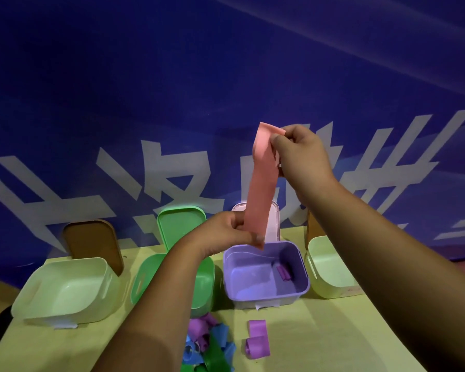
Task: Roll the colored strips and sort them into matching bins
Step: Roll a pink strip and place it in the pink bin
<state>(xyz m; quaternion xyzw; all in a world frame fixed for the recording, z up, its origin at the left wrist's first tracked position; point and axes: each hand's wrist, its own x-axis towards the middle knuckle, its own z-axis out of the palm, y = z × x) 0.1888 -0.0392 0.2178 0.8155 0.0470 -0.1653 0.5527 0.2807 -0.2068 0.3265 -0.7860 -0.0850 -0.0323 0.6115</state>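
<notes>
Holding the pink strip [262,181] stretched upright above the purple bin [266,275]: right hand [302,154] fingers pinch its top end, left hand [226,232] fingers its bottom. Light and limp, it likely rolls best from one pinched end.

Bins: four in a row.
- pale bin [38,310], far left
- green bin [145,280]
- purple bin [266,299]
- second pale bin [322,288], far right

Lids: four, one standing behind each bin.
- brown lid [91,242]
- green lid [180,226]
- pale pink lid [273,221]
- second brown lid [312,232], mostly hidden by an arm

Strips counted singly: three.
- one pink strip [263,183], unrolled
- one purple roll [283,273] inside the purple bin
- one half-rolled purple strip [257,339], alone on the table [333,331]

Loose pile [207,342] of purple, blue and green strips: one heap, too tangled to count.

Hands: two, left hand [226,232] and right hand [301,151].
</notes>
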